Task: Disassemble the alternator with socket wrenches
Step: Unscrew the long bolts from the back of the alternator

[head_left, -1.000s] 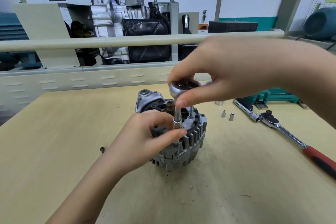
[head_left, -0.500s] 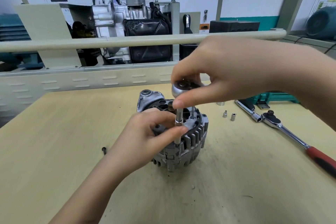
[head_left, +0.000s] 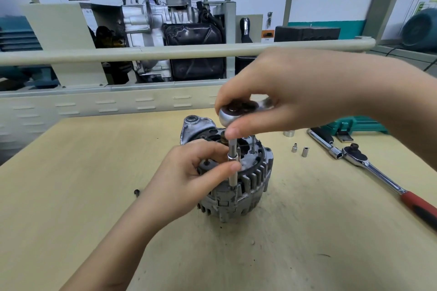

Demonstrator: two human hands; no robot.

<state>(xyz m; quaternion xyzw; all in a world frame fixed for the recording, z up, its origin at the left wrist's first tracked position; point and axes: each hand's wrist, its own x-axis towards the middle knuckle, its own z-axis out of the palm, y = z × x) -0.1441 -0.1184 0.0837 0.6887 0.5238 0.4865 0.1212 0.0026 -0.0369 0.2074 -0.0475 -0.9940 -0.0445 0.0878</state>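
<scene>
A grey finned alternator (head_left: 246, 186) stands upright in the middle of the wooden table (head_left: 71, 184). A small ratchet (head_left: 234, 112) with a thin vertical extension and socket (head_left: 233, 168) is set on the near rim of the alternator. My right hand (head_left: 295, 99) grips the ratchet head from above, thumb under it; its handle is hidden in the palm. My left hand (head_left: 191, 177) rests on the alternator's top and pinches the extension between thumb and fingers.
A large red-handled ratchet (head_left: 383, 177) lies to the right, with a second chrome bar (head_left: 324, 142) and a teal tool case (head_left: 357, 125) behind it. Three small sockets (head_left: 300, 149) stand right of the alternator. A black screw (head_left: 137, 192) lies left. A rail and an engine display close the far side.
My right hand and the ratchet head have turned slightly, and my left thumb has shifted a little along the extension. The view has drifted a bit to the left.
</scene>
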